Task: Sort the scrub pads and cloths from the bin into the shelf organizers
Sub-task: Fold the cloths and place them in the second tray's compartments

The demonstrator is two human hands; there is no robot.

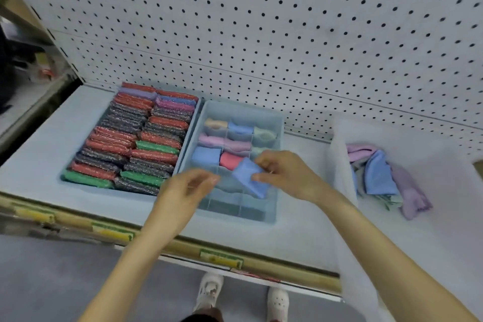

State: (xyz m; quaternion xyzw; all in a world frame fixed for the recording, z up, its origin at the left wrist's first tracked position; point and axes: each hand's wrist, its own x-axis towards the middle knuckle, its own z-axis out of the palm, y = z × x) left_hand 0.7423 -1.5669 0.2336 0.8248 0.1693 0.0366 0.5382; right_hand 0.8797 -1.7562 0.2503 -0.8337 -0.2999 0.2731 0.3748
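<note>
My right hand (283, 174) pinches a folded blue cloth (248, 178) over the clear divided organizer (278, 165), near its front right cells. My left hand (185, 191) hovers just left of the cloth, fingers loosely curled, holding nothing. Folded cloths in peach, blue, pale green, pink and red fill the organizer's back cells; the front cells look empty. To its left a second organizer (61, 175) is packed with rows of red, dark, green and purple scrub pads (128, 141). The white bin (339, 165) at the right holds loose blue and purple cloths (384, 178).
Both organizers and the bin stand on a pale shelf (47, 149) backed by a white pegboard (261, 21). The shelf's front edge carries yellow price tags (112, 231). My white shoes (209, 293) show on the grey floor below.
</note>
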